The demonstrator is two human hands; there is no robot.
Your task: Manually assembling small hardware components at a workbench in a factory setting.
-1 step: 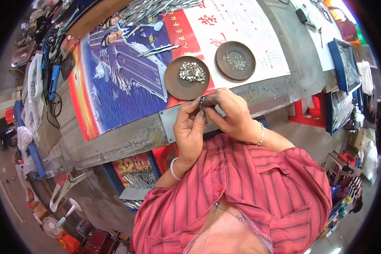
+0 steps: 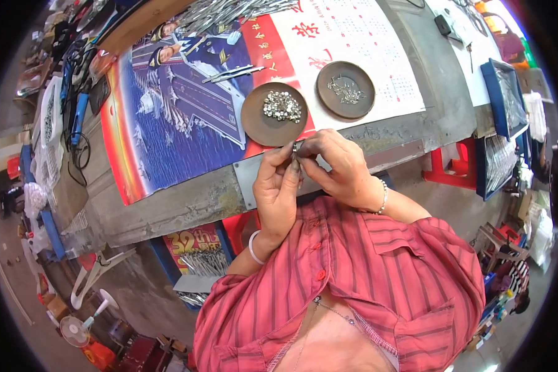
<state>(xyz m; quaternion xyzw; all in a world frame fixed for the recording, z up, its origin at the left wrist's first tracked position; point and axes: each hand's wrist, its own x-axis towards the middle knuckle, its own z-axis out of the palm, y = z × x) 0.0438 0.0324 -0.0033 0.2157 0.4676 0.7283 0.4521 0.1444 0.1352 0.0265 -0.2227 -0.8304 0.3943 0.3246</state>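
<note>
My left hand (image 2: 277, 191) and my right hand (image 2: 338, 162) meet at the bench's near edge, thumbs and fingers pinched together. Between their fingertips is a small shiny metal piece (image 2: 295, 149), mostly covered, its kind too small to make out. Just beyond the hands sits a round brown dish (image 2: 254, 127) with a heap of small silvery metal parts (image 2: 282, 106). To its right, a second brown dish (image 2: 362, 106) holds thin, short metal pins (image 2: 347, 92). Neither hand touches the dishes.
A printed poster calendar (image 2: 186, 155) covers much of the bench (image 2: 167, 214). Slim metal tools (image 2: 234, 73) lie on it, with a larger pile of metal strips (image 2: 229, 15) behind. Blue-handled tools (image 2: 79, 118) lie left; a blue tray (image 2: 505, 99) sits right. A red stool (image 2: 443, 166) stands below.
</note>
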